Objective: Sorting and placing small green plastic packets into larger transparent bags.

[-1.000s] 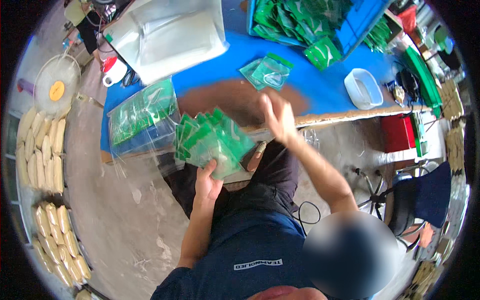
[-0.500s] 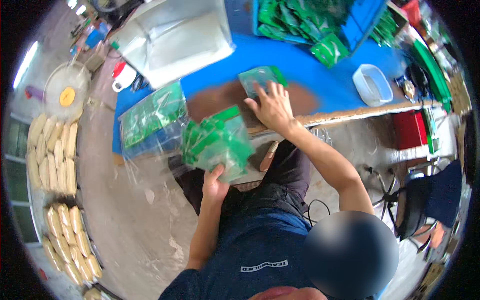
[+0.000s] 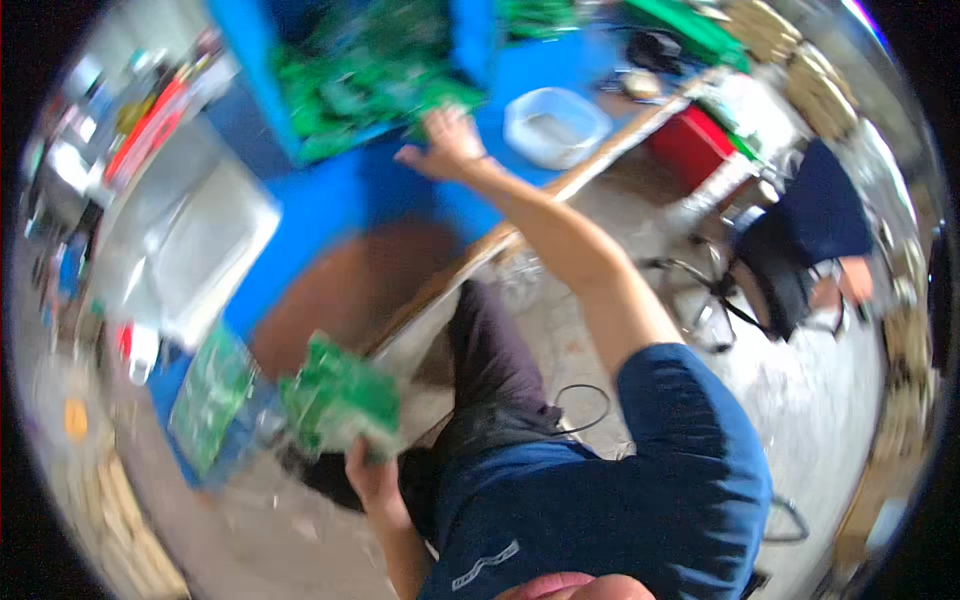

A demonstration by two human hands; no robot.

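My left hand, low and left of centre, is closed on a fanned bundle of green and clear plastic packets, in front of the table's near edge. Out ahead, my right hand reaches to the near right corner of a blue bin. Its fingers and thumb are apart, and the fingertips are at a green packet there, blurred by motion. Many more green packets fill the bin. To the left of my bundle, a clear bag of green packets lies on the table.
The blue tabletop has a worn brown patch. A clear plastic tub stands right of my right hand, and a white tray at the left. A red box and a dark chair are at the right.
The view has swung, so the table appears turned. My right hand has gone from the packet on the brown patch to the bin's corner; that packet no longer lies there. My left hand keeps its bundle.
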